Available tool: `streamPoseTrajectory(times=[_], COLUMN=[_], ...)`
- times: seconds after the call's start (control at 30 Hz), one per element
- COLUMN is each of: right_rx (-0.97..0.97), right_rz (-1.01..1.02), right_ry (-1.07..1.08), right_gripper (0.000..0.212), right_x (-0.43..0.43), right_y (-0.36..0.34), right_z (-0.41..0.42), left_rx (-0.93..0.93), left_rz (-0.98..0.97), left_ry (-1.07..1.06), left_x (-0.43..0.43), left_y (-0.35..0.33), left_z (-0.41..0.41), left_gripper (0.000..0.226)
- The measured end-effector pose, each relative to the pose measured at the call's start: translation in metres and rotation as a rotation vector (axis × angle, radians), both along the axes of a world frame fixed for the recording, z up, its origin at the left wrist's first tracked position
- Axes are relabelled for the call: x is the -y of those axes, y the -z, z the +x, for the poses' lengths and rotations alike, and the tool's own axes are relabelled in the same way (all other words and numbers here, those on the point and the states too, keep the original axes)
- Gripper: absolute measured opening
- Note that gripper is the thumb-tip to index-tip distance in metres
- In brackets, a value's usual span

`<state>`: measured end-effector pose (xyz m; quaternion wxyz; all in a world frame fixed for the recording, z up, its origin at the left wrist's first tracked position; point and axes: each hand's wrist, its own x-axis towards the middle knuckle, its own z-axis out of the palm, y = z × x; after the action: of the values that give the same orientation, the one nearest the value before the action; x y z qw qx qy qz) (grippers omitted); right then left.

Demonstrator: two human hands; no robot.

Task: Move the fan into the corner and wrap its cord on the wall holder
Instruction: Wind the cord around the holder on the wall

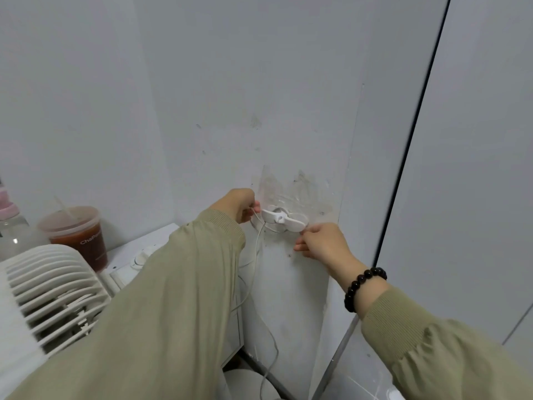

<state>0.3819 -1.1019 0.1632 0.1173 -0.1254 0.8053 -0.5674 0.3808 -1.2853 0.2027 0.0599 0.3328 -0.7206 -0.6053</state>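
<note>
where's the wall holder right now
In the head view the white wall holder is stuck to the wall at centre, between the left hand, which pinches the cord at its left end, and the right hand at its right end.

fan [54,287] cut by left edge, cord [256,246] end hidden
</note>
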Motion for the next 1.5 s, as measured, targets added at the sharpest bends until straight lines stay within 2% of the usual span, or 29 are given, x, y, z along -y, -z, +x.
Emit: streamPoseTrajectory(times=[0.13, 0.23, 0.3, 0.43, 0.57, 0.9, 1.0, 1.1, 1.17, 1.27, 1.33, 1.5], right_rx=[-0.403, -0.679, -0.725, -0.663, -0.654, -0.602, -0.576, -0.59, -0.597, -0.509, -0.449, -0.285], right_rz=[0.29, 0.282, 0.292, 0.443, 0.551, 0.589, 0.473, 0.222, 0.065, -0.133, -0.17, -0.03], right_ry=[0.055, 0.111, 0.021, -0.19, -0.279, -0.386, -0.373, -0.183, -0.031, 0.044, 0.02, -0.149], right_gripper=[0.027, 0.029, 0.035, 0.052, 0.064, 0.065, 0.057, 0.042, 0.038, 0.037, 0.038, 0.055], right_x=[-0.009, -0.009, -0.004, 0.007, 0.018, 0.013, 0.01, 0.003, -0.001, 0.001, 0.007, 0.027], right_y=[-0.019, -0.027, -0.029, -0.025, -0.018, -0.022, -0.022, -0.027, -0.031, -0.043, -0.053, -0.079], right_z=[0.01, 0.019, 0.018, 0.013, 0.012, 0.006, 0.003, 0.003, 0.005, 0.005, 0.004, -0.004], left_rx=[-0.212, -0.267, -0.295, -0.342, -0.33, -0.462, -0.494, -0.502, -0.546, -0.643, -0.638, -0.668], left_rz=[0.142, 0.153, 0.146, 0.185, 0.226, 0.275, 0.183, 0.03, 0.062, 0.196, 0.136, -0.022], left_ry=[-0.047, -0.004, 0.02, 0.015, 0.015, -0.015, 0.055, 0.073, 0.008, -0.094, -0.033, 0.136], left_x=[-0.002, -0.004, -0.004, -0.005, -0.005, -0.006, -0.019, -0.03, -0.029, -0.022, -0.023, -0.036], left_y=[-0.014, -0.018, -0.019, -0.014, -0.011, -0.029, -0.05, -0.064, -0.063, -0.065, -0.073, -0.098], left_z=[0.005, 0.01, 0.01, 0.012, 0.012, 0.009, 0.015, 0.022, 0.023, 0.026, 0.029, 0.035], left_gripper=[0.025, 0.024, 0.024, 0.023, 0.017, 0.015, 0.015, 0.026, 0.039, 0.041, 0.041, 0.038])
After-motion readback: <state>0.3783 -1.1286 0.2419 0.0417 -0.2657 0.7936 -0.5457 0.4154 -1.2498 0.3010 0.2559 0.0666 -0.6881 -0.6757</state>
